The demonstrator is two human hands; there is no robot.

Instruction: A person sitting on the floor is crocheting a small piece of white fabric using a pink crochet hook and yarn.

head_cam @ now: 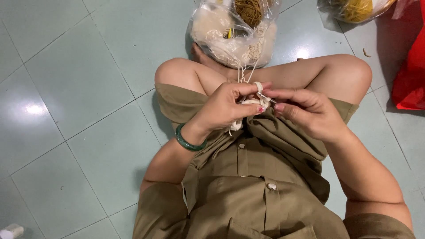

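My left hand (226, 106) pinches a small cream crochet piece (252, 102), with cream yarn wound around its raised index finger. A green bangle (188, 140) sits on that wrist. My right hand (305, 110) holds a thin metal crochet hook (267, 96) whose tip meets the piece. Both hands work above my lap, over an olive buttoned dress (248, 177). Cream yarn strands (243, 73) run up from the piece to a clear plastic bag of yarn (232, 33) on the floor beyond my knees.
Pale green floor tiles (79, 88) surround me. A second clear bag with yellow yarn (354, 9) lies at the top right, next to a red bag (411, 71) at the right edge. A small white object (11, 231) sits at the bottom left corner.
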